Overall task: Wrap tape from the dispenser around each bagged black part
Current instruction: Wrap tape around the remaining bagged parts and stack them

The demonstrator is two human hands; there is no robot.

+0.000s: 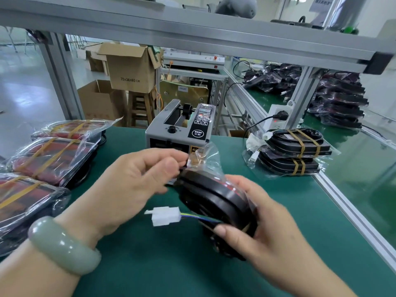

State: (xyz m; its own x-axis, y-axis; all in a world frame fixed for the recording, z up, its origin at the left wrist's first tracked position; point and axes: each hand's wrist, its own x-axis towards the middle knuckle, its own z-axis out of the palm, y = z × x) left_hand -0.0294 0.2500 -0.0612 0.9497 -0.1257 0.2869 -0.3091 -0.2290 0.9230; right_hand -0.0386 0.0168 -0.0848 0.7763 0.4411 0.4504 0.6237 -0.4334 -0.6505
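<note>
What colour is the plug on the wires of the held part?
White. The plug shows plainly in the head view.

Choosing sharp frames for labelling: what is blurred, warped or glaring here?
Head view: right hand and the bagged black part it grips are motion-blurred; tape dispenser is sharp; overhead beam bows from wide-angle distortion; glare on the taped bags at left.

The dispenser (180, 129) stands mid-table (150, 264) at the far edge. Just before it, the left hand (137, 179) pinches the far end of a bagged part (216, 200), and the right hand (261, 221) grips its near side. A connector (165, 215) hangs left of the part. Taped parts (49, 159) lie at the left, a stack (295, 153) at the right, and boxes (128, 67) behind the table.
</note>
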